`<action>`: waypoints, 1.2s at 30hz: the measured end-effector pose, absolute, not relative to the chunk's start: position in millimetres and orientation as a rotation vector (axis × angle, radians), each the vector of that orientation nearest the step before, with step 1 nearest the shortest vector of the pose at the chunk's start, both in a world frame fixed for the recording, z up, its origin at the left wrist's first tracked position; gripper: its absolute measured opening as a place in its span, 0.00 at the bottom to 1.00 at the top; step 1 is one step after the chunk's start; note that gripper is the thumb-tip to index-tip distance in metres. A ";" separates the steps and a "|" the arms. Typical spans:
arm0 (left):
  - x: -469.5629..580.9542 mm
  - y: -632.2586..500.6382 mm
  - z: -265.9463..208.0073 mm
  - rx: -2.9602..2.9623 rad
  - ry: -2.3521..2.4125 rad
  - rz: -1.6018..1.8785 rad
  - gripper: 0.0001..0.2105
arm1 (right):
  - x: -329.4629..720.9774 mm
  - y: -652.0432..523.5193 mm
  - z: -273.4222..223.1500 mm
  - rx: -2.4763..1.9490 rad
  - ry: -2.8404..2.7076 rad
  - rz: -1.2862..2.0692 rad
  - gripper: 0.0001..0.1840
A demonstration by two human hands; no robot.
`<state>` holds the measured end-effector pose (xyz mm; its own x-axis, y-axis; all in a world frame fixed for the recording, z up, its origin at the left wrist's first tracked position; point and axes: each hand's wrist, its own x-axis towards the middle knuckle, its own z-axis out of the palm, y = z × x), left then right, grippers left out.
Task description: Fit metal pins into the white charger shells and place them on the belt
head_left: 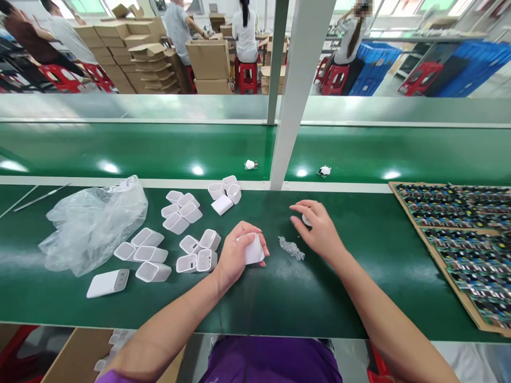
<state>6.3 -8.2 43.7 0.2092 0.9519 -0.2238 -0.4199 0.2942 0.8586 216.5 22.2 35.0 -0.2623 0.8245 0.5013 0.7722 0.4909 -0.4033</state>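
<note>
My left hand (239, 247) is closed around a white plastic casing (253, 251), holding it above the green table. Off to the right, my right hand (317, 226) has its fingers stretched out, thumb apart from the index finger. A small white round thing (306, 219) shows partly between thumb and fingers; most of it is hidden, and I cannot tell whether they touch it. Between my hands lies a small pile of clear little pieces (291, 248). Left of my left hand stand several open white casings (198, 251), with more groups (181, 211) behind.
A crumpled clear plastic bag (96, 223) and a white power-bank-like block (107, 283) lie at left. A cardboard tray of circuit boards (471, 255) fills the right. Two small boards (250, 165) rest on the green conveyor (139, 151) behind a white post (295, 80). People sit beyond.
</note>
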 end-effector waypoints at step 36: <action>-7.3 -18.2 43.6 1.023 0.912 1.528 0.19 | 147.1 30.0 103.5 -0.543 -2.201 0.592 0.21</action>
<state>-7.3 -18.2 43.6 -0.0998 0.9838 0.1488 -0.3355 -0.1741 0.9258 147.1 30.0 103.5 -0.6068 0.5504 0.5735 0.1882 0.8004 -0.5691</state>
